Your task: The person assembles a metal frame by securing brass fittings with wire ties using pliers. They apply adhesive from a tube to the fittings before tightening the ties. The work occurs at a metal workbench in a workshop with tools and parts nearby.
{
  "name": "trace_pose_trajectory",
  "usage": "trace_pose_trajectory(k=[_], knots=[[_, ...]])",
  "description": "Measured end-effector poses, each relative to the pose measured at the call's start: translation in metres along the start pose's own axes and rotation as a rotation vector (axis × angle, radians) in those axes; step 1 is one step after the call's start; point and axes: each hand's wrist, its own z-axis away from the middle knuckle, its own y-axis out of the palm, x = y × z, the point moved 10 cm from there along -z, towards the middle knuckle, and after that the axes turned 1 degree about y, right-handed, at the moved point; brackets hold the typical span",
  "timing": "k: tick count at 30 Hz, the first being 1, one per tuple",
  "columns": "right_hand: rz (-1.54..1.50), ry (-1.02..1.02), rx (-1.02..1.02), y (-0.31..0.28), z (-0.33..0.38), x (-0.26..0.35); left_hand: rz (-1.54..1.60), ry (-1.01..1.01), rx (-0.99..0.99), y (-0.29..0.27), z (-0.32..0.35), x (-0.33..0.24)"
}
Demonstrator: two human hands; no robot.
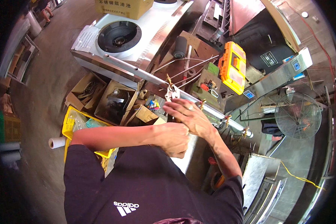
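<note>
Black cotton of our own shirt [153,186] fills the near foreground, and both bare forearms come in over it toward the work. Our left hand [173,139] is clenched in a fist around what looks like the handle end of a tool, though the fist hides most of it. Our right hand [188,117] lies on top, fingers bent over the same spot, a ring showing; we cannot tell whether its grip closes on anything or only steadies.

Just beyond the knuckles, the silver jaws of a wrench-like metal tool [171,93] sit at a small brass fitting [169,79] on a long shiny stainless steel pipe [138,71] that runs diagonally across the scene. Three more brass fittings along the pipe's lower right stretch [227,118] look already mounted, so we judge the work to be well along, with this fitting under the tool.

Below the pipe stand open brown cardboard boxes of parts [114,102] and a yellow plastic crate [69,125]. Farther off are an orange and yellow plastic case [233,67], a round grey wire-guarded fan [298,115], and a steel stove top with a black round burner well [119,36].
</note>
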Motion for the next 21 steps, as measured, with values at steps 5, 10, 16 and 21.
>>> trace_pose_trajectory(k=[5, 10, 16, 21], knots=[[0.016, -0.278, 0.080, 0.042, -0.050, 0.012, 0.057, 0.026, 0.093, -0.010, 0.043, -0.008], [0.088, -0.260, -0.029, 0.053, -0.072, 0.020, 0.132, -0.174, -0.512, -0.072, 0.102, -0.005], [0.096, 0.087, -0.157, 0.059, -0.116, 0.012, -0.002, -1.106, -1.279, -0.061, 0.210, 0.030], [0.067, 0.342, -0.265, 0.062, -0.150, -0.005, 0.424, -1.206, -1.977, -0.040, 0.266, 0.105]])
